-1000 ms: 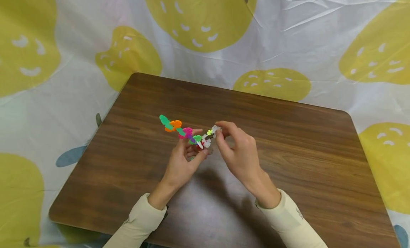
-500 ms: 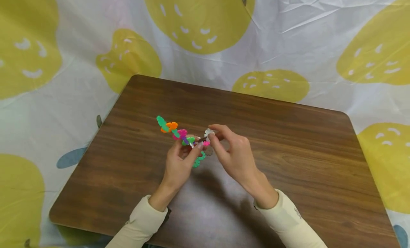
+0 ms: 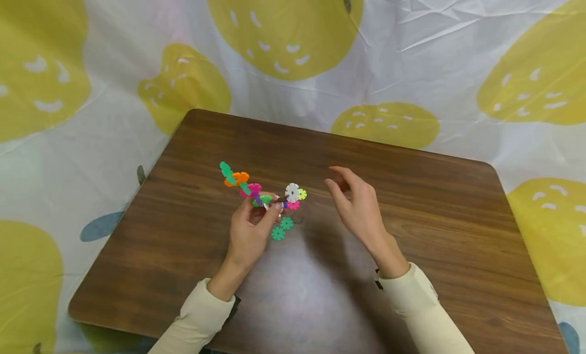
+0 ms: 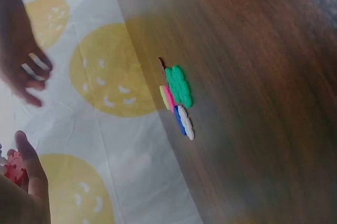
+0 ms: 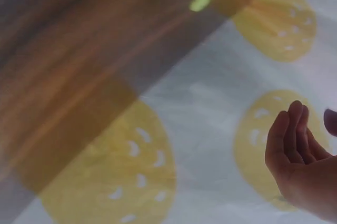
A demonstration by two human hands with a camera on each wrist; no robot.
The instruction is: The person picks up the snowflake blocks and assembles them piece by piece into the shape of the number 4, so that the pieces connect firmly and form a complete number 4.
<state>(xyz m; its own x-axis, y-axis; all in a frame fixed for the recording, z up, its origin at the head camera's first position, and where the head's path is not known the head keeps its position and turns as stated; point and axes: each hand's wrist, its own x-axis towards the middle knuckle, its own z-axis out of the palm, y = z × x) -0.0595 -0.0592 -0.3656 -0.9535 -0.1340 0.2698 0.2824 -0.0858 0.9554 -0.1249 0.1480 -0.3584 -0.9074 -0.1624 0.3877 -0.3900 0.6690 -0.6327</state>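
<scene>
My left hand [image 3: 247, 234] pinches a chain of interlocking snowflake discs between thumb and fingers, above the table. From its teal end disc [image 3: 226, 168] the chain runs through an orange disc [image 3: 240, 178] and a pink disc [image 3: 252, 189] to a white disc [image 3: 292, 193] at the right end. Part of the chain is hidden by my fingers; a red disc [image 4: 15, 169] shows there in the left wrist view. To the right, my right hand [image 3: 359, 206] is apart from the chain, holding nothing, its fingers loosely bent.
Loose discs lie on the wooden table [image 3: 412, 216] beyond my left hand: teal discs [image 3: 286, 223], a pink disc [image 3: 293, 205], a yellow disc [image 3: 303, 194], and blue and white discs [image 4: 184, 123]. A lemon-patterned cloth [image 3: 284, 97] hangs behind the table's far edge.
My right hand has let go of the white disc, which stays on the chain, and moved away to the right. My left hand has shifted slightly left with the chain, uncovering loose discs.
</scene>
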